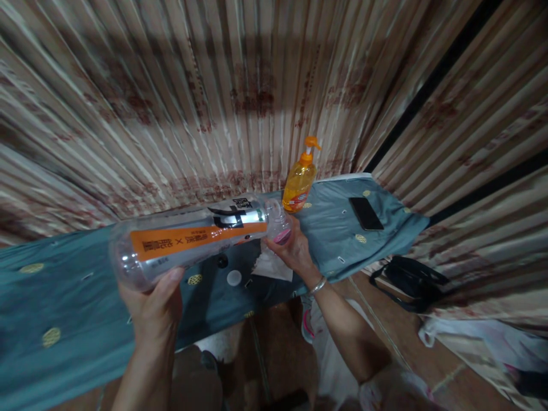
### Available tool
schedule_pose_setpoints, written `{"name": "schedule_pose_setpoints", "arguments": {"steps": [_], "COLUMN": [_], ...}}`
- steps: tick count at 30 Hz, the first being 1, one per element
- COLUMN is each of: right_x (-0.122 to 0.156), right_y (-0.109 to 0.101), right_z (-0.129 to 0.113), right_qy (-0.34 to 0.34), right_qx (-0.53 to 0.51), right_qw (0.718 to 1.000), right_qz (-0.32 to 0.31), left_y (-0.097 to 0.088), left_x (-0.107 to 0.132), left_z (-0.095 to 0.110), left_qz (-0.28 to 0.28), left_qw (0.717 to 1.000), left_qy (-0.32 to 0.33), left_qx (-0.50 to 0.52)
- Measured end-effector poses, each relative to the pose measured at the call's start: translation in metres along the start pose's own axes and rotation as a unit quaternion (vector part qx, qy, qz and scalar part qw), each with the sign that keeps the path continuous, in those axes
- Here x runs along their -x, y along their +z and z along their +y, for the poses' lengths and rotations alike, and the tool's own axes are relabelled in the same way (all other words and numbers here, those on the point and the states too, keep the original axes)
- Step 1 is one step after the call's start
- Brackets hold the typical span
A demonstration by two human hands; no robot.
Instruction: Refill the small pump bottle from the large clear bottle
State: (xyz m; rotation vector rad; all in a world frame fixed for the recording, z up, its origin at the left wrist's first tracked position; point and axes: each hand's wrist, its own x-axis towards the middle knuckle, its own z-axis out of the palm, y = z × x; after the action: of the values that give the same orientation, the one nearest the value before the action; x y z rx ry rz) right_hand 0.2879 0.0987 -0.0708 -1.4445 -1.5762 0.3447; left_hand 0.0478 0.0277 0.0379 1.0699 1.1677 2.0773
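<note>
My left hand (pixel 154 302) is wrapped round the base of a large clear plastic bottle (pixel 192 240) with an orange and silver label. The bottle lies almost level, its mouth tilted toward the right. In my right hand (pixel 295 248) is a small clear bottle (pixel 280 228) with pink on it, held right at the large bottle's mouth. Whether the two mouths touch, I cannot tell. Below them on the cloth lie a white tissue (pixel 274 266), a round white cap (pixel 233 278) and a small black round piece (pixel 222 261).
An orange pump bottle (pixel 299 185) stands behind my right hand, near the pleated curtain (pixel 257 103). Farther right on the blue-green tablecloth (pixel 334 245) lies a black phone (pixel 365 213). A black bag (pixel 411 282) rests on the floor to the right.
</note>
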Motion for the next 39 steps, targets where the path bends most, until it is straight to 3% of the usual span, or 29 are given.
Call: {"name": "schedule_pose_setpoints", "arguments": {"steps": [21, 30, 39], "right_x": [0.001, 0.0, 0.0], "right_y": [-0.001, 0.0, 0.001], "right_z": [0.001, -0.003, 0.002], "right_qy": [-0.002, 0.031, 0.008], "right_qx": [0.018, 0.007, -0.005], "right_qw": [1.0, 0.999, 1.0], "right_qz": [0.004, 0.014, 0.02], "left_y": [-0.013, -0.016, -0.015], "left_x": [0.001, 0.001, 0.001], "left_z": [-0.014, -0.019, -0.019], "left_qz": [0.011, 0.025, 0.006], "left_qw": [0.999, 0.999, 1.0], "left_qy": [-0.009, -0.016, -0.004], "left_qx": [0.044, 0.028, 0.004]}}
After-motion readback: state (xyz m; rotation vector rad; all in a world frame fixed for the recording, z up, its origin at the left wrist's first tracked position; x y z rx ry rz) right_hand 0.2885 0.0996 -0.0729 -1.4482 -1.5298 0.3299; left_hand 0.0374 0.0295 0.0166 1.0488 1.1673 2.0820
